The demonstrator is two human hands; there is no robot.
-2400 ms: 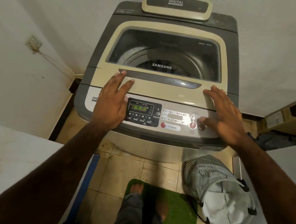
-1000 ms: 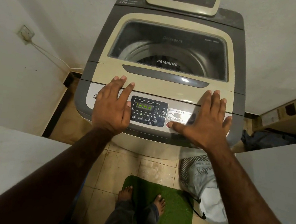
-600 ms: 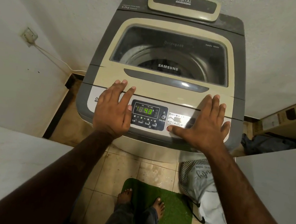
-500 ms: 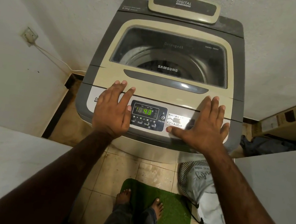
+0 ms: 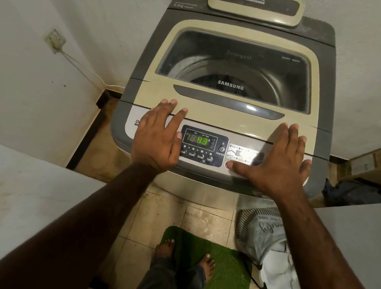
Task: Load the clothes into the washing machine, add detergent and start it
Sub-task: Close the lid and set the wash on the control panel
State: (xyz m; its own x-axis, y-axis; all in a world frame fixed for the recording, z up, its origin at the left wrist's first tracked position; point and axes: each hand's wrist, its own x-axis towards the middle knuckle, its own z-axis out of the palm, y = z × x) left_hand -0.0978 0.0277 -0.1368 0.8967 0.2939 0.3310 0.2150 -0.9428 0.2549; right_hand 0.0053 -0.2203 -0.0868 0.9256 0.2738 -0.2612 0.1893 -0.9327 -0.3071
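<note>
A top-loading Samsung washing machine (image 5: 223, 115) stands against the wall with its cream lid shut; dark laundry shows dimly through the lid's window (image 5: 237, 69). The control panel's display (image 5: 200, 140) glows green and reads 43. My left hand (image 5: 157, 138) lies flat and open on the panel, left of the display. My right hand (image 5: 274, 162) lies flat on the panel's right side, its thumb tip on a red round button (image 5: 227, 164). Neither hand holds anything.
A grey fabric laundry bag (image 5: 268, 244) leans on the floor at the machine's front right. A green mat (image 5: 226, 263) lies under my bare feet. White surfaces flank me left and right. A wall socket (image 5: 54, 40) with a cable is at left; a cardboard box (image 5: 376, 159) at right.
My right hand slid left along the panel until its thumb rested on the red button. The display changed from an all-segments reading to 43. My left hand stayed put.
</note>
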